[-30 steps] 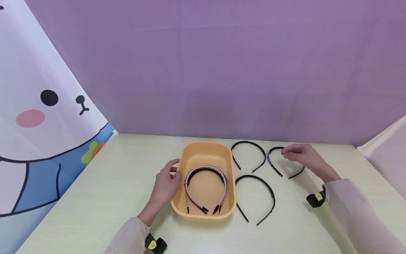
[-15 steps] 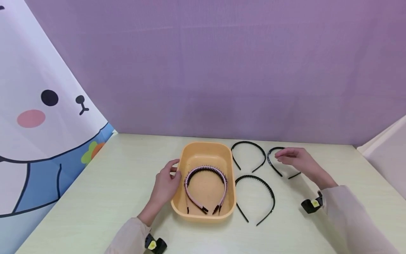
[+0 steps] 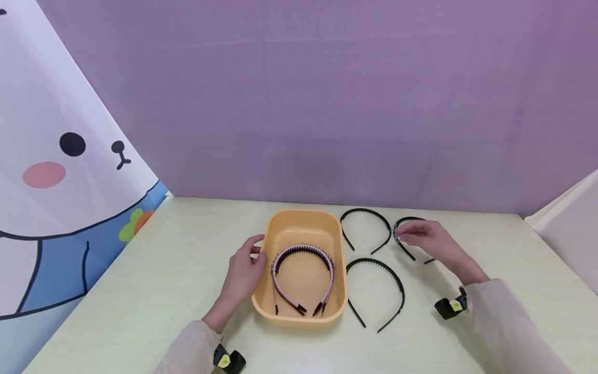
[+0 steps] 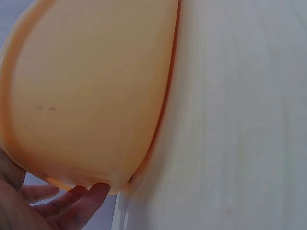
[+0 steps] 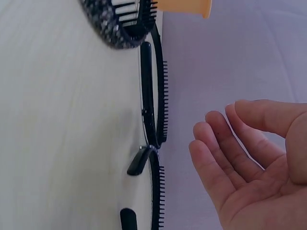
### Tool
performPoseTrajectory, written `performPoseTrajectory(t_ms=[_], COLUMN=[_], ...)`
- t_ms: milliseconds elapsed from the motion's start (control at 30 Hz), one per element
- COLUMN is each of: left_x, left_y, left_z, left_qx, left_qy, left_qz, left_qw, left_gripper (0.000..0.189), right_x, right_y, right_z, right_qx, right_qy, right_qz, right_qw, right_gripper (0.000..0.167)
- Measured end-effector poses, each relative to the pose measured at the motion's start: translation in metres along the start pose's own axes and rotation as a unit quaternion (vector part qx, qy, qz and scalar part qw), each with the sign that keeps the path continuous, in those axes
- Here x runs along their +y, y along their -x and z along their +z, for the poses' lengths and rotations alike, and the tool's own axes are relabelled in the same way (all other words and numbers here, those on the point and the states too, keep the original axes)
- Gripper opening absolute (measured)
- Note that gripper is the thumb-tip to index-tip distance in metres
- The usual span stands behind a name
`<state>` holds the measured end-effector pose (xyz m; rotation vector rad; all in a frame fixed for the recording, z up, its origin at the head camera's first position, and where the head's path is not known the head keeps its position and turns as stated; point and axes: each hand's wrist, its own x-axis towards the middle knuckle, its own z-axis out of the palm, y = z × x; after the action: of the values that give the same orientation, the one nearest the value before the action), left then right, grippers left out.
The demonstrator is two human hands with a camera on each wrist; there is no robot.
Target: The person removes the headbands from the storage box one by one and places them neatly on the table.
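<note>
My left hand (image 3: 245,269) grips the left side of a yellow-orange plastic basin (image 3: 299,320), thumb by the rim and fingers against the outer wall. In the basin lie a pink headband (image 3: 286,297) and black toothed headbands (image 3: 303,250) nested with it. My right hand (image 3: 427,240) hovers at the right over a black headband with a glittery side (image 3: 407,252), covering part of it in the head view. Its fingers are loosely bent and hold nothing; the right wrist view shows a gap between the fingertips (image 5: 199,148) and the toothed headbands (image 5: 163,100).
Two more black headbands lie on the table right of the basin: an upper one (image 3: 366,210) and a lower one (image 3: 376,261) whose left side meets the basin's edge. A purple cloth (image 3: 327,104) hangs behind the table (image 3: 154,291); a cartoon-print cloth (image 3: 56,208) hangs at left.
My right hand has moved left and slightly toward me, from the right side of the glittery headband to above its left side. The left hand, basin and headbands have stayed put.
</note>
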<state>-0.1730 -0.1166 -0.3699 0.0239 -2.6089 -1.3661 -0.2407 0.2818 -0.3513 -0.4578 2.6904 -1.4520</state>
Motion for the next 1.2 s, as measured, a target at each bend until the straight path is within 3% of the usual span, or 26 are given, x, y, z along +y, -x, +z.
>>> performPoseTrajectory(t_ms=[133, 267, 667, 1200], left_x=[0.000, 0.000, -0.001, -0.003], left_y=[-0.001, -0.002, -0.001, -0.004], left_z=[0.001, 0.002, 0.000, 0.003], left_qx=[-0.003, -0.001, 0.000, 0.000], left_qy=[0.002, 0.003, 0.000, -0.004], left_qz=[0.001, -0.002, 0.000, -0.008], left_qw=[1.0000, 1.0000, 1.0000, 1.0000], left_gripper=[0.040, 0.040, 0.039, 0.040], right_x=[-0.002, -0.005, -0.017, -0.027], right_y=[0.000, -0.001, -0.003, -0.012], right_z=[0.004, 0.007, 0.019, 0.036], right_qx=[0.002, 0.005, 0.010, 0.006], right_qy=[-0.007, -0.001, 0.057, 0.038], right_qz=[-0.019, -0.012, -0.030, -0.076], right_qw=[0.9998, 0.9999, 0.9979, 0.9964], right_gripper=[0.029, 0.032, 0.025, 0.021])
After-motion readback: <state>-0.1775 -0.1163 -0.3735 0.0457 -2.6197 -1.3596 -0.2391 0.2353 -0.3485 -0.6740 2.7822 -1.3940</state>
